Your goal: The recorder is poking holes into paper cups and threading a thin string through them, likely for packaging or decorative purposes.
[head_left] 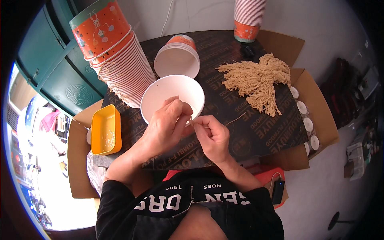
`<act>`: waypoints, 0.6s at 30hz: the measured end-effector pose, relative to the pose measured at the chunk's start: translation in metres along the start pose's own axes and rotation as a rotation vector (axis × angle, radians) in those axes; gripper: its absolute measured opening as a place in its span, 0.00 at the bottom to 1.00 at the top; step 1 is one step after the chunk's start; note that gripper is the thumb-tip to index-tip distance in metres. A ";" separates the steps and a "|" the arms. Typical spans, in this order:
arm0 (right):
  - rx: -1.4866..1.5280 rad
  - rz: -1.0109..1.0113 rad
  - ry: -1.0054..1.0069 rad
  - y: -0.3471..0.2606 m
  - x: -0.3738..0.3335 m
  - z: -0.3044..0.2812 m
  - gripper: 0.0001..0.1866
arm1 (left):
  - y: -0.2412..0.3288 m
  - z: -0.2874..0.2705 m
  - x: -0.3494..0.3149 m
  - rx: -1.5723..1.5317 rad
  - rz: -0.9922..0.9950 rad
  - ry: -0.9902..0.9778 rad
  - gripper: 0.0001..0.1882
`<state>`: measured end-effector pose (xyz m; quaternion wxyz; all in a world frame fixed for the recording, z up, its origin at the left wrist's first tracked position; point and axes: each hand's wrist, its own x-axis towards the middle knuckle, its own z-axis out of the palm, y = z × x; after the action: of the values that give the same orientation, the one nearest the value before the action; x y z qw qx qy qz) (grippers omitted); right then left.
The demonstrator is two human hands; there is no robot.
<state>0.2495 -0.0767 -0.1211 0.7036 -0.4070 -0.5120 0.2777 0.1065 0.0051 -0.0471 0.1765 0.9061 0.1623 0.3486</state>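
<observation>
A paper bucket (173, 96), white inside, faces me with its mouth on the dark tabletop. At its near right rim my left hand (170, 122) and my right hand (213, 138) meet, fingertips pinched close together. A thin tan string (237, 119) runs out from my right fingers, its loose end pointing right. My left fingers cover part of the rim and close on the string there; its exact path between the fingertips is too small to make out.
At left stand a tall stack of orange paper buckets (116, 56) and a yellow tray (106, 130) with small bits inside. More buckets (178, 60) lie behind. A bundle of tan strings (260, 82) lies at right. Another stack (246, 32) stands behind; a cardboard box (320, 108) sits beside the table.
</observation>
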 end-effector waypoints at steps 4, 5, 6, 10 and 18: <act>-0.050 -0.017 0.044 0.004 -0.001 0.001 0.05 | 0.002 0.000 0.002 -0.015 -0.014 -0.004 0.09; -0.049 -0.017 0.044 0.004 -0.001 0.001 0.05 | 0.003 -0.001 0.002 -0.023 -0.025 -0.013 0.09; -0.095 -0.040 0.045 0.003 -0.001 0.001 0.05 | 0.003 -0.001 0.001 -0.031 -0.037 -0.022 0.08; -0.166 -0.117 0.025 -0.005 -0.001 0.004 0.06 | 0.003 -0.001 0.002 -0.036 -0.042 -0.013 0.08; -0.049 0.038 -0.008 0.001 0.002 0.000 0.04 | 0.002 0.000 0.004 -0.027 -0.012 -0.002 0.07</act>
<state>0.2504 -0.0745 -0.1209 0.6860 -0.4325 -0.5137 0.2800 0.1094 0.0051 -0.0442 0.1909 0.9030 0.1628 0.3488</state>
